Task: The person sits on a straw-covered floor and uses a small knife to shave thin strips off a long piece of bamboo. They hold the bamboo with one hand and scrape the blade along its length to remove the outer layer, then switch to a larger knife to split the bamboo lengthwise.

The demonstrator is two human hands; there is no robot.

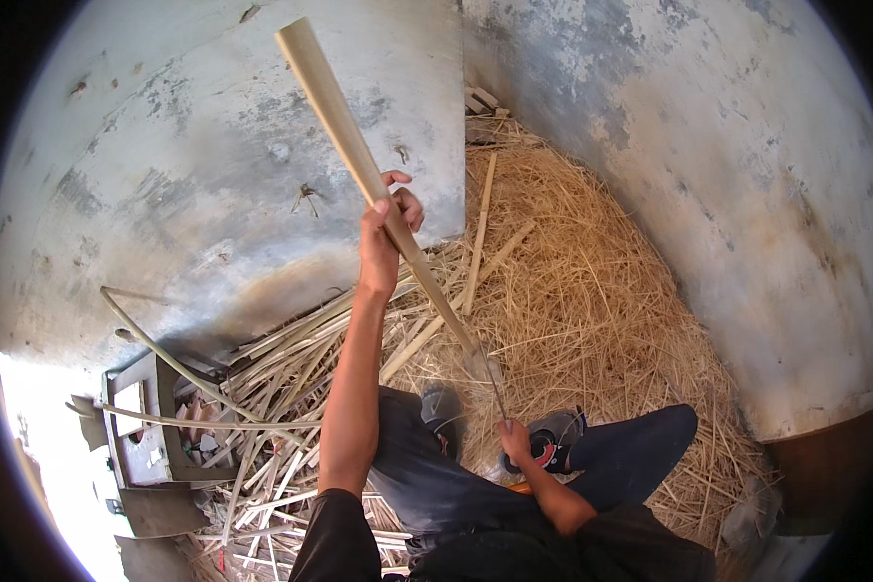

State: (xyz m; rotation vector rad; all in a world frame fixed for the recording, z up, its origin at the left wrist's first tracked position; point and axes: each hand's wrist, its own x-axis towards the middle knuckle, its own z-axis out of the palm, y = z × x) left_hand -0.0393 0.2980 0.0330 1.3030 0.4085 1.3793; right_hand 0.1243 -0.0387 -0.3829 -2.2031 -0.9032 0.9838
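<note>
My left hand [390,228] is wrapped round a long pale bamboo pole [338,112], thumb on the near side and fingers curled behind it. The pole slants from the upper left down to the middle, its thicker end up and its narrow end low. Lower down, my right hand [516,441] is closed beside my shoe, on what looks like a knife [498,393]. Only a thin dark edge of it shows, running up to the pole's lower end. My fingers cover its handle. Whether the blade touches or enters the bamboo I cannot tell.
Fine shavings [582,281] cover the floor ahead and right. Split bamboo strips [291,359] are heaped at the left, beside a broken box-like frame [147,422]. Stained walls [204,165] meet at the far corner. My shoes [556,436] and bent legs lie close to the hands.
</note>
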